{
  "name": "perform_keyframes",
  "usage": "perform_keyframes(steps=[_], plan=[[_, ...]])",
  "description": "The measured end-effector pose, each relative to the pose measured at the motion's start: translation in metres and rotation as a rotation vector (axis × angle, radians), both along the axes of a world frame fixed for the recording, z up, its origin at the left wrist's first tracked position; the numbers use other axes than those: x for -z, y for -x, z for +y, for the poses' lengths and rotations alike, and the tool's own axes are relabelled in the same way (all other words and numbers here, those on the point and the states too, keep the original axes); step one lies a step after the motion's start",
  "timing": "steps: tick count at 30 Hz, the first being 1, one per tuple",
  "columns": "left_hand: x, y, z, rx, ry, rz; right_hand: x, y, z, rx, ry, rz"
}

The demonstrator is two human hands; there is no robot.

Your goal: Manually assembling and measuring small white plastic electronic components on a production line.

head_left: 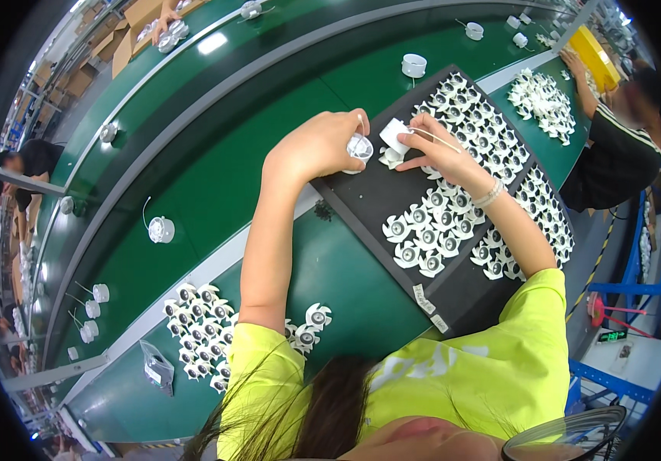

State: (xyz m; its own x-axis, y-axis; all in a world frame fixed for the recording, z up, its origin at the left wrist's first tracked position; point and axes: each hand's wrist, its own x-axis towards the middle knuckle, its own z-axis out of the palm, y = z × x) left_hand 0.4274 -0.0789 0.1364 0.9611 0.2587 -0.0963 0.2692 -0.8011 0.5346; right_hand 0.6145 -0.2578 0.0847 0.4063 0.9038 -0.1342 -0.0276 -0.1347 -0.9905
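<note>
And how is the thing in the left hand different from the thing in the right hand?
The round part in the left hand has a curved rim, while the boxy part in the right hand has straighter edges. The round part's face looks uneven; the boxy part's looks plain and flat. Both are white.

Bright, diffuse light; I note white glare on the green conveyor point(211, 43) at 11 o'clock. Fisheye bows the grey rail point(284, 60); my left hand point(313, 147) unblurred.
</note>
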Motion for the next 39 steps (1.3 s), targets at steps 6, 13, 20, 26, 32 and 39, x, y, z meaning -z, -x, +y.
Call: perform_keyframes(steps=[6, 13, 20, 26, 32, 39], plan=[[-0.005, 0.007, -0.001, -0.076, -0.026, -0.003, -0.010, 0.018, 0.008, 0.024, 0.031, 0.072], [-0.003, 0.015, 0.006, -0.128, -0.043, -0.053, 0.004, 0.049, -0.022, -0.114, -0.100, -0.554], [-0.005, 0.015, 0.000, -0.080, -0.032, -0.018, 0.003, 0.061, -0.058, -0.171, -0.075, -0.612], [0.002, -0.005, -0.014, 0.141, 0.123, -0.192, -0.029, 0.034, -0.081, 0.104, -0.013, -0.303], [0.048, -0.035, -0.042, 0.336, 0.149, -0.285, -0.037, 0.007, -0.079, 0.209, -0.002, -0.814], [0.048, -0.040, -0.051, 0.249, 0.002, -0.061, -0.018, 0.006, -0.062, 0.235, 0.207, -0.306]])
